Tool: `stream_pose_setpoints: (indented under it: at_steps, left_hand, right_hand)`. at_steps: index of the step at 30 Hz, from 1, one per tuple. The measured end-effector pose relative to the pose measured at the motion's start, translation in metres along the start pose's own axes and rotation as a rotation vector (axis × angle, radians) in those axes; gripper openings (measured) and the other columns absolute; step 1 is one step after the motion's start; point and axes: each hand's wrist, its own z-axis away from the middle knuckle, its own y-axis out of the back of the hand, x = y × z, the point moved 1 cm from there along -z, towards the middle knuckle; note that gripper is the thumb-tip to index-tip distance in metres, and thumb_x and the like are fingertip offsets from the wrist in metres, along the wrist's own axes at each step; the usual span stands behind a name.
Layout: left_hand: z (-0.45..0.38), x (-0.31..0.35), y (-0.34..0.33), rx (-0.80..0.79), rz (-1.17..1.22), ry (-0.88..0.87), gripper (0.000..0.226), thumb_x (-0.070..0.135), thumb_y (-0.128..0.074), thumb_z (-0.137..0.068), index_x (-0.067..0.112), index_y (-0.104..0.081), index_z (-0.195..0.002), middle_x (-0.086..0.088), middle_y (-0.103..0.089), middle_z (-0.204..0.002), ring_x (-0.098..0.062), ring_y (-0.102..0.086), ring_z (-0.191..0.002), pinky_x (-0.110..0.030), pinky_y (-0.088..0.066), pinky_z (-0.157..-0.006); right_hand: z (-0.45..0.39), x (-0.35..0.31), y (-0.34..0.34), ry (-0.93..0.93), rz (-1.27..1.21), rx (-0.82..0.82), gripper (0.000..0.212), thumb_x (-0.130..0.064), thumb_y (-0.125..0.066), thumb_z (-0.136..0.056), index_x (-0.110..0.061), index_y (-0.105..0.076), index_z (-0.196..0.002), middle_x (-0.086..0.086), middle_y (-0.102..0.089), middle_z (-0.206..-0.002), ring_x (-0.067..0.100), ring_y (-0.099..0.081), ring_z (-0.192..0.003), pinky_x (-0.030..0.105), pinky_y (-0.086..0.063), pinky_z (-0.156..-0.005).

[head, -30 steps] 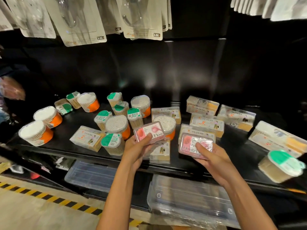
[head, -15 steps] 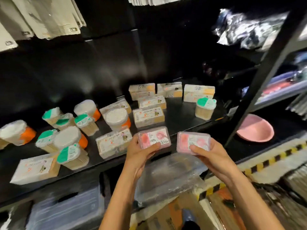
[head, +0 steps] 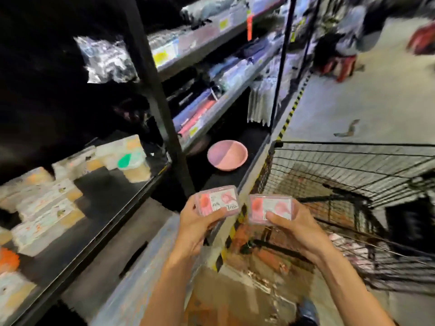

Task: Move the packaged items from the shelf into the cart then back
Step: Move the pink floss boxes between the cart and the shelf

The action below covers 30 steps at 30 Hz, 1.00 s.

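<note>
At lower centre of the frame, one small pink clear-lidded plastic floss box (head: 217,200) is gripped in the left hand (head: 196,228) and a matching pink box (head: 270,209) is gripped in the right hand (head: 297,228), thumbs laid across the lids. Both boxes are held off the black shelf (head: 106,203), just short of the black wire cart (head: 353,184) at right. It is judged that they should be carried over the cart's rim, lowered well inside, and released one at a time.

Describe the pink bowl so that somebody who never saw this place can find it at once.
Start at the black upright post between the two shelf sections. Just right of it, on the low dark shelf beside the wire cart, lies the pink bowl. It is the only round, open, pink dish there; the pink boxes are rectangular and held in hands.
</note>
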Motion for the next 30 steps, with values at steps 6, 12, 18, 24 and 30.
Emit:
stream_pose_setpoints:
  at_steps: [6, 12, 18, 24, 30]
  left_hand:
    - [-0.036, -0.026, -0.146, -0.168, -0.068, 0.061, 0.067, 0.015, -0.091, -0.052, 0.014, -0.061, -0.112, -0.008, -0.072, -0.105, -0.025, -0.067, -0.1, -0.043, -0.055, -0.085]
    - [-0.064, -0.066, -0.295, -0.236, -0.021, 0.225, 0.059, 0.005, -0.082, -0.055, 0.012, -0.061, -0.109, -0.007, -0.073, -0.098, -0.022, -0.07, -0.091, -0.031, -0.057, -0.068]
    - [-0.095, -0.118, -0.4, -0.257, -0.117, 0.357, 0.064, 0.011, -0.083, -0.056, 0.014, -0.057, -0.114, -0.011, -0.068, -0.104, -0.029, -0.067, -0.095, -0.043, -0.057, -0.08]
    - [-0.14, -0.181, -0.454, -0.305, -0.237, 0.495, 0.086, 0.013, -0.085, -0.044, 0.011, -0.052, -0.123, -0.012, -0.062, -0.116, -0.028, -0.063, -0.103, -0.045, -0.054, -0.089]
    - [-0.18, -0.262, -0.471, -0.332, -0.52, 0.609, 0.077, 0.012, -0.085, -0.056, 0.011, -0.049, -0.124, -0.008, -0.062, -0.113, -0.023, -0.066, -0.093, -0.042, -0.057, -0.083]
  right_hand:
    - [-0.006, -0.014, 0.141, 0.019, -0.055, 0.147, 0.05, -0.001, -0.073, -0.072, -0.007, -0.052, -0.117, 0.012, -0.069, -0.11, 0.024, -0.065, -0.103, 0.022, -0.055, -0.073]
    - [-0.028, -0.026, 0.296, -0.031, -0.038, 0.256, 0.068, -0.017, -0.086, -0.065, -0.01, -0.051, -0.123, 0.012, -0.068, -0.115, 0.028, -0.063, -0.109, 0.047, -0.049, -0.097]
    - [-0.048, -0.014, 0.416, -0.108, -0.021, 0.385, 0.075, -0.029, -0.087, -0.062, -0.013, -0.049, -0.125, 0.011, -0.066, -0.117, 0.026, -0.063, -0.108, 0.045, -0.05, -0.095]
    - [-0.081, 0.039, 0.489, -0.244, -0.058, 0.526, 0.052, -0.005, -0.074, -0.079, -0.011, -0.048, -0.124, 0.01, -0.064, -0.115, 0.023, -0.062, -0.107, 0.03, -0.052, -0.083]
    - [-0.131, 0.113, 0.509, -0.43, -0.047, 0.569, 0.055, 0.0, -0.077, -0.073, -0.004, -0.051, -0.121, 0.017, -0.063, -0.116, 0.028, -0.062, -0.106, 0.035, -0.054, -0.083]
